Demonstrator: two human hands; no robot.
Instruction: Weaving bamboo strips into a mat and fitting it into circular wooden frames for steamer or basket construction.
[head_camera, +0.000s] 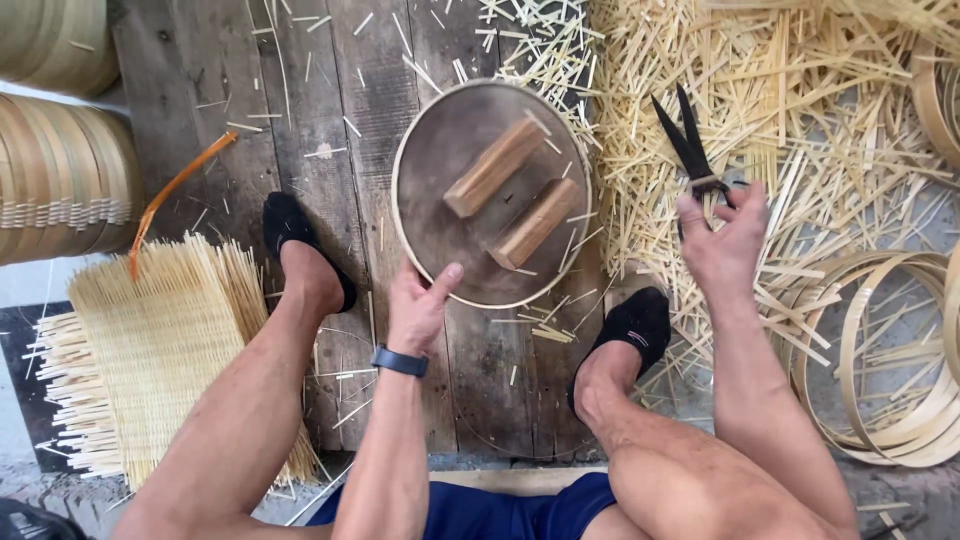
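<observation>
Partly hidden shears (688, 140) fill the right hand's (722, 240) grip; left hand (420, 300) grasps the round lid (440, 170).

A grey-brown round lid (455, 170) with a pale rim bears two tan wooden blocks (493, 167) on weathered grey planks (200, 90). Black shears (688, 140) lie over straw-yellow bamboo offcuts (800, 110), beside a pale woven mat (150, 340) and an orange strip (170, 190). Black socks (290, 230), blue shorts (480, 510), dark wristband (399, 361).
</observation>
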